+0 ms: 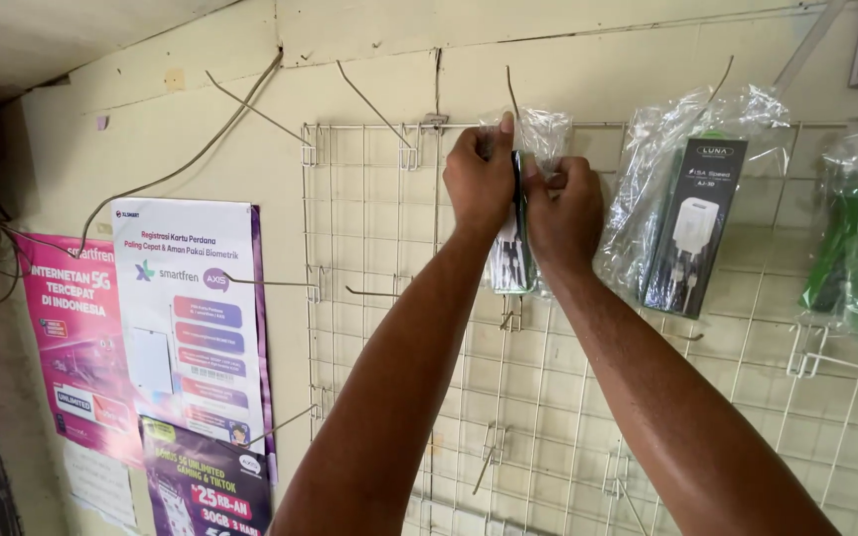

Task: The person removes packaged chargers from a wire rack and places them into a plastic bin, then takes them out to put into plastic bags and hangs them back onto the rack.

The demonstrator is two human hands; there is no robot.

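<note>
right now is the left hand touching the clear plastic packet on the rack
Touching. The head view shows the left hand pinching the top of the clear plastic packet.

We count one white wire grid on the wall, three plastic-bagged packets hanging on it, at least eight bare metal hooks, three posters to the left, and two hands raised.
</note>
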